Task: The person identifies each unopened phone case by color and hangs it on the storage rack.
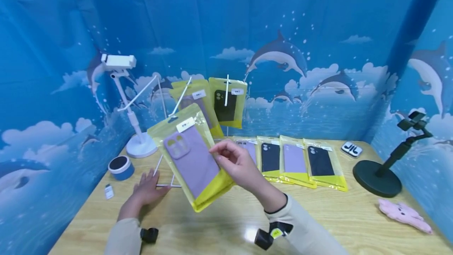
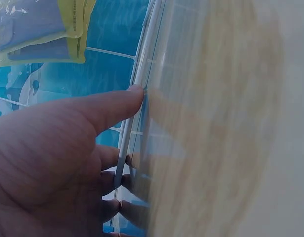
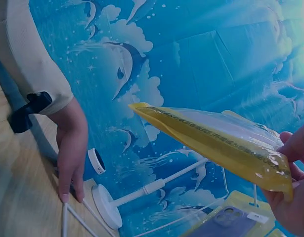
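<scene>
Now right hand (image 1: 238, 164) pinches lilac case packet (image 1: 192, 161) above table (image 1: 318, 215).

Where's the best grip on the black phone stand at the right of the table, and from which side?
Take the black phone stand by its slanted stem, probably from the front-left: the round base lies flat with no edge to pinch, and the clamp on top sticks out to the right. The right hand already holds a yellow case packet; the left hand rests on the table.

The right hand (image 1: 238, 165) holds a packet (image 1: 192, 156) above the table (image 1: 226, 219), the left hand (image 1: 146, 189) rests on the rack (image 1: 166, 176) to its left; four packets (image 1: 293, 160) lie behind, a stand (image 1: 378, 176) at right
</scene>
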`<action>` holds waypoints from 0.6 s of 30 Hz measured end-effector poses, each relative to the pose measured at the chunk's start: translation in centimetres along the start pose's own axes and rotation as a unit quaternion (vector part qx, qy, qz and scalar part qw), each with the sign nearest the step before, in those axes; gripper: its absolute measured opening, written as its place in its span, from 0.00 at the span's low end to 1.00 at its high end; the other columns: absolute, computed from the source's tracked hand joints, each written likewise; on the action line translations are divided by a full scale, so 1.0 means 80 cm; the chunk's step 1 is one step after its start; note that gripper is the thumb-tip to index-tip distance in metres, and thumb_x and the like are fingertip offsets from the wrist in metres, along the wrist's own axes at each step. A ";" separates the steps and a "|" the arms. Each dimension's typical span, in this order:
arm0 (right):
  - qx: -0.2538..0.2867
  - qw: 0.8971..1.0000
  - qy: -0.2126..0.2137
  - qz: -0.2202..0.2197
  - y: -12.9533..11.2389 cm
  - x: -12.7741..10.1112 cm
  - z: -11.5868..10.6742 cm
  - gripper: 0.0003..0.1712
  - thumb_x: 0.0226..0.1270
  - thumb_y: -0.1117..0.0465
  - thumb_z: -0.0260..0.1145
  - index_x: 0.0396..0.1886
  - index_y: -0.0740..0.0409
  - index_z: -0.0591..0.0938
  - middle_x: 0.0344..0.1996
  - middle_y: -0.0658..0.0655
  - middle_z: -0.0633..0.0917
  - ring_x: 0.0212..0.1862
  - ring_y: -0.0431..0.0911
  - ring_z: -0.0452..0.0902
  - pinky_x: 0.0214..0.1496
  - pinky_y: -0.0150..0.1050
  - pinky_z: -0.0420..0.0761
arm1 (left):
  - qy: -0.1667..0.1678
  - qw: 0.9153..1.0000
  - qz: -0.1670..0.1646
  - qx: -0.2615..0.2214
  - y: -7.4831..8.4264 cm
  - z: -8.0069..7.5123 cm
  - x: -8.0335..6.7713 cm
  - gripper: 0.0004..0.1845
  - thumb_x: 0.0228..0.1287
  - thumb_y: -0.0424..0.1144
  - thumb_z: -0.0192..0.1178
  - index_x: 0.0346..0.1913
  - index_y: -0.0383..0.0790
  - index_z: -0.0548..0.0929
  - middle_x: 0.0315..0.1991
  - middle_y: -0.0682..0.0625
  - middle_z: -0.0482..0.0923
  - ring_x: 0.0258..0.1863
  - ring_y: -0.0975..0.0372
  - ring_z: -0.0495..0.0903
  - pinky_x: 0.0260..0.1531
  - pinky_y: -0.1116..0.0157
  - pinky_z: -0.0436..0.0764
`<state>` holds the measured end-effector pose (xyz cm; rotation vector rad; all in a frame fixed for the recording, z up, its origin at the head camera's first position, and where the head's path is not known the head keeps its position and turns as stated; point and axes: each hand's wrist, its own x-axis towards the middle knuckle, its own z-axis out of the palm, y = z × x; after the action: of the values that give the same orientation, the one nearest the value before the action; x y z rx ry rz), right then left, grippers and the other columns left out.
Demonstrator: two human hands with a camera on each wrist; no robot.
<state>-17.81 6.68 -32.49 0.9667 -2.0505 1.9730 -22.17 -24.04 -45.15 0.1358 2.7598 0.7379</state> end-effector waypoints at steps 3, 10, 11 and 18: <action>-0.005 1.000 -0.001 0.011 -0.002 0.012 0.005 0.08 0.65 0.74 0.57 0.42 0.71 0.79 0.42 0.64 0.79 0.39 0.42 0.77 0.41 0.31 0.79 | -0.001 1.000 0.002 -0.004 0.000 0.001 -0.001 0.47 0.66 0.57 0.51 0.70 0.21 0.47 0.70 0.24 0.33 0.67 0.30 0.30 0.59 0.31 0.33; -0.026 0.997 0.026 0.066 0.006 0.028 0.002 0.08 0.65 0.73 0.57 0.41 0.68 0.80 0.40 0.62 0.80 0.35 0.42 0.74 0.36 0.28 0.76 | 0.008 1.000 0.009 0.001 0.002 0.004 0.001 0.46 0.67 0.55 0.52 0.69 0.21 0.48 0.70 0.24 0.34 0.66 0.29 0.31 0.58 0.30 0.34; -0.027 0.996 0.034 0.073 0.009 0.032 0.001 0.08 0.65 0.73 0.57 0.41 0.68 0.80 0.39 0.62 0.80 0.35 0.42 0.74 0.36 0.28 0.76 | 0.009 1.000 0.009 0.001 0.003 0.004 0.001 0.46 0.67 0.55 0.52 0.69 0.21 0.48 0.70 0.24 0.34 0.66 0.29 0.31 0.58 0.30 0.34; -0.042 0.986 0.120 0.105 0.035 0.077 0.004 0.07 0.61 0.74 0.59 0.38 0.69 0.80 0.36 0.59 0.81 0.38 0.42 0.75 0.42 0.29 0.77 | 0.013 1.000 0.008 0.017 -0.004 0.004 0.003 0.47 0.66 0.57 0.51 0.69 0.20 0.49 0.69 0.24 0.35 0.66 0.28 0.33 0.59 0.29 0.37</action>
<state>-23.98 4.04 -31.79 0.4858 -2.1503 1.9682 -22.32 -24.09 -45.64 0.1575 2.7991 0.7018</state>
